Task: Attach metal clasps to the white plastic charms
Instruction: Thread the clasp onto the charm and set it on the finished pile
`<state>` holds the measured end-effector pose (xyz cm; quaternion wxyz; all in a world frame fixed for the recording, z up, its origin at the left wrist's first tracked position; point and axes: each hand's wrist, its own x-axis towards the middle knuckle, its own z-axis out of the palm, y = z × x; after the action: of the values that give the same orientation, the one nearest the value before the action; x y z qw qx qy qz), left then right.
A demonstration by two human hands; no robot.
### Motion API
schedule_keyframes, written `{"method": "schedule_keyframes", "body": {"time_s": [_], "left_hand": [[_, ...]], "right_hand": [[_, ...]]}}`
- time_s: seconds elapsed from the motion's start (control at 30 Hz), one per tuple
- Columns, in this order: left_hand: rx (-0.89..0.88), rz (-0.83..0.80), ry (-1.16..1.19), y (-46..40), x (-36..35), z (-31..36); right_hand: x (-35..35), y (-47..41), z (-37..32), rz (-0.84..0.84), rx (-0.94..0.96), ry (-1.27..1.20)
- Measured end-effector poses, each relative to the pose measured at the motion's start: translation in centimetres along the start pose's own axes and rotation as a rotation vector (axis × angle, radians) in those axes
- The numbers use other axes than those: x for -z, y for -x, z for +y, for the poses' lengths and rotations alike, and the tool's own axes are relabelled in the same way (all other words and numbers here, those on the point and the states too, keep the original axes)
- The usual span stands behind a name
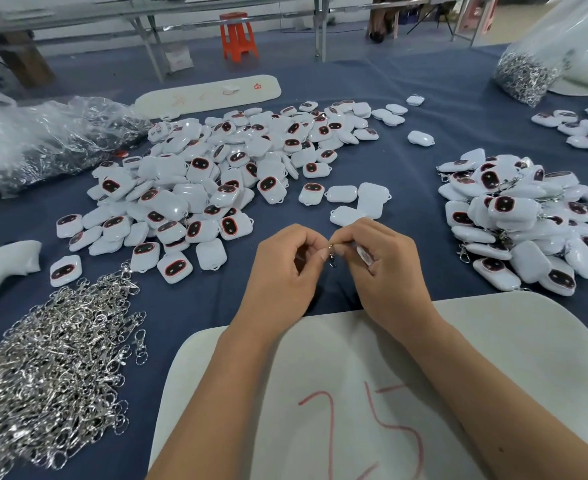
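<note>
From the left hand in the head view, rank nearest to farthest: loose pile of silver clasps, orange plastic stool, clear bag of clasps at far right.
From the left hand:
1. Loose pile of silver clasps, near left.
2. Clear bag of clasps, far right.
3. Orange plastic stool, on the floor beyond the table.

Two hands (287, 268), three charm heaps (216, 174), one orange stool (238, 38)

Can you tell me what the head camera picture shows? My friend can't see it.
Two hands, left hand and right hand, pinch a small metal clasp between them; the right also holds a white charm. Around them on the blue table lie piles of charms and a heap of clasps.
</note>
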<state>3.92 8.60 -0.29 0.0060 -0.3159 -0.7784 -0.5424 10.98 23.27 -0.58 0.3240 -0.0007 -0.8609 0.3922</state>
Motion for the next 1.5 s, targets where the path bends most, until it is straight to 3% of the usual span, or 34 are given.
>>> {"method": "schedule_keyframes", "body": {"time_s": [0.37, 0.63, 0.87, 0.97, 1.1, 1.23, 1.4, 1.5], "left_hand": [[0.030, -0.031, 0.117, -0.1, 0.3, 0.0], [-0.031, 0.006, -0.063, 0.0, -0.1, 0.0], [-0.149, 0.060, -0.144, -0.1, -0.6, 0.0], [-0.166, 0.056, -0.160, -0.2, -0.6, 0.1], [-0.163, 0.048, -0.185, -0.1, -0.5, 0.2], [-0.152, 0.048, -0.223, 0.1, -0.4, 0.3], [-0.185, 0.080, -0.237, 0.1, -0.5, 0.5], [-0.244, 0.124, -0.231, 0.1, -0.7, 1.0]], "right_hand": [[0.1, -0.1, 0.3, 0.003, 0.043, 0.066], [0.2, -0.1, 0.1, 0.007, 0.032, 0.072], [0.4, -0.4, 0.3, -0.056, -0.242, -0.237], [0.6, -0.3, 0.0, -0.029, -0.203, -0.245], [0.4, -0.1, -0.1, 0.034, 0.013, -0.027], [0.5, -0.2, 0.1, 0.016, 0.104, 0.108], [0.4, -0.2, 0.1, 0.075, 0.121, 0.104], [0.3, -0.2, -0.1, 0.117, -0.026, -0.070]]}}
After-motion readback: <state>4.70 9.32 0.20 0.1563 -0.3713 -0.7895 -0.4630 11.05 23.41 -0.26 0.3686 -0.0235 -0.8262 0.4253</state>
